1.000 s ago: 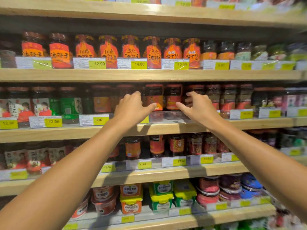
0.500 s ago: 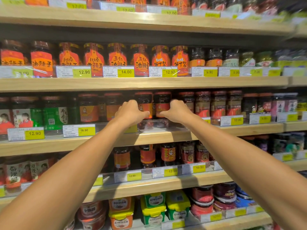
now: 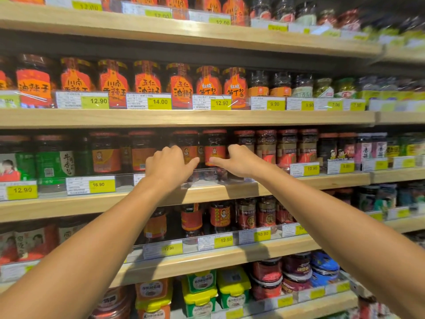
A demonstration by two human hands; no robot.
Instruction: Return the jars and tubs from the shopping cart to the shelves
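Two bare forearms extend from the lower frame corners toward the shelving. The left hand (image 3: 169,165) and the right hand (image 3: 239,161) meet at the third shelf (image 3: 322,180) from the bottom, thumbs pointing toward each other. Each hand is curled at the side of a dark jar; whether the fingers actually grip the glass cannot be determined, because the backs of the hands hide the contact.

Between the hands stand two red-capped jars: the left jar (image 3: 187,146), partly covered by the left hand, and the right jar (image 3: 215,147), whose red label faces forward. Both sit on the shelf behind a clear plastic rail (image 3: 207,174). The shopping cart is outside the view.

Four wooden shelves hold stock below a fifth at the top edge. On the same shelf as the hands, two green-labelled jars (image 3: 55,162) stand far left and four red-labelled jars (image 3: 286,147) stand to the right. The shelf above carries seven orange-labelled jars (image 3: 147,81) in a row. The lowest shelf holds stacked tubs with yellow lids (image 3: 233,284) and round tubs (image 3: 296,268). Yellow price tags (image 3: 159,102) line each shelf edge and hide the jar bases.
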